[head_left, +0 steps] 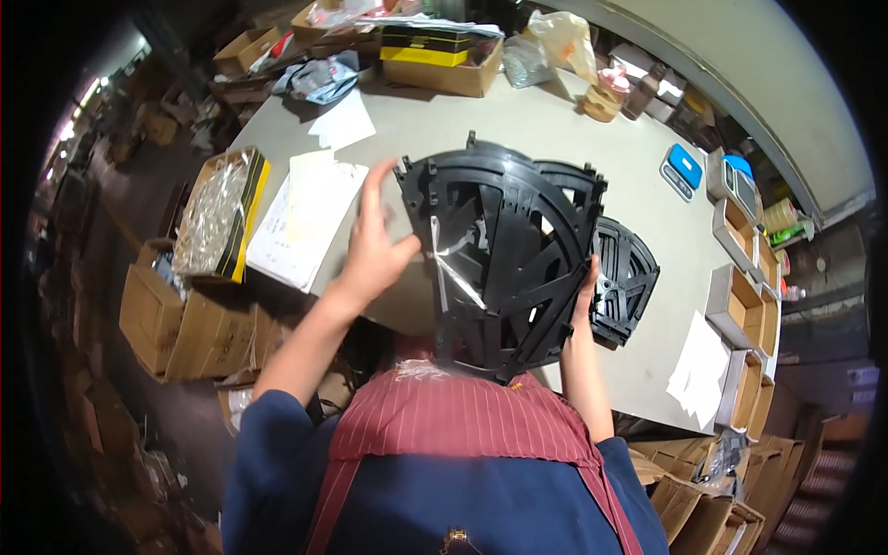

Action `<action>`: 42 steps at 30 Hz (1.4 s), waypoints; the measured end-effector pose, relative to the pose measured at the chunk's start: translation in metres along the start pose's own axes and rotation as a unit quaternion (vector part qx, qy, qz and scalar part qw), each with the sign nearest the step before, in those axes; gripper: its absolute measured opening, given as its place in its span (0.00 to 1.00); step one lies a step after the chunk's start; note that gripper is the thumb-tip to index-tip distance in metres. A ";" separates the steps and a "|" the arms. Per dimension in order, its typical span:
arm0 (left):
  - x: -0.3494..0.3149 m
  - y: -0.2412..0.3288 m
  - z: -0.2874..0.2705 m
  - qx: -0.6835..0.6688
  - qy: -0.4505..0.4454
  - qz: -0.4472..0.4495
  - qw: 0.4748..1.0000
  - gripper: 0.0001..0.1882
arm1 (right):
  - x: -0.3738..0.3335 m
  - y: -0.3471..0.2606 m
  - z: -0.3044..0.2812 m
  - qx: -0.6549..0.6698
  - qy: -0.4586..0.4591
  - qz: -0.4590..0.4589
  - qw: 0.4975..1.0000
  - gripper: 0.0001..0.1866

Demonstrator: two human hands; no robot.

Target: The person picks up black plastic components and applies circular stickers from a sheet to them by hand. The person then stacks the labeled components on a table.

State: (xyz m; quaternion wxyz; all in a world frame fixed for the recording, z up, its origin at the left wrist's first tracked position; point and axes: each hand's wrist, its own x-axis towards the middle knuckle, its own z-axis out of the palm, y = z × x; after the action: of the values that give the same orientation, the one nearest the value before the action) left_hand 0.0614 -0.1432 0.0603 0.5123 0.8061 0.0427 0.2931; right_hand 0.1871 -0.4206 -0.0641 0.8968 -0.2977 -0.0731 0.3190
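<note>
A large fan-shaped black plastic frame [527, 250], or a stack of such frames, is held up in front of my body, tilted, with its curved edge away from me. My left hand [373, 248] grips its left side, forefinger reaching to the upper corner and thumb by the edge. My right hand [585, 294] holds the right side, its fingers mostly hidden behind the frame. Shiny clear strips [453, 268] cross the frame's left part. Just right of it, a similar black frame [626, 282] lies on the grey table [388, 125].
Papers [301, 227] and a yellow-edged box of clear plastic [222, 217] lie left. At the back are cartons [439, 74], plastic bags [564, 44] and a jar [606, 94]. A blue-topped scale [683, 171], open cardboard trays [740, 310] and white sheets [700, 370] line the right.
</note>
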 end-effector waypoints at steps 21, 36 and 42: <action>0.035 -0.003 0.015 0.217 -0.167 0.256 0.927 0.31 | -0.046 0.000 0.048 -0.193 0.227 -0.134 0.945 0.42; 0.040 -0.035 0.004 -0.374 -0.238 -0.157 0.882 0.01 | -0.041 -0.002 0.072 -0.266 0.219 -0.125 0.931 0.39; 0.036 -0.080 0.008 -0.148 -0.168 -0.167 0.960 0.07 | -0.036 0.004 0.076 -0.266 0.228 -0.136 0.927 0.42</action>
State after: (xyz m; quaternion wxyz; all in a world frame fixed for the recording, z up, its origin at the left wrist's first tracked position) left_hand 0.1139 -0.0991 0.0055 0.6672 0.7404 0.0463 0.0668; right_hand 0.1323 -0.4030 -0.0028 0.8120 -0.5771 0.0118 0.0859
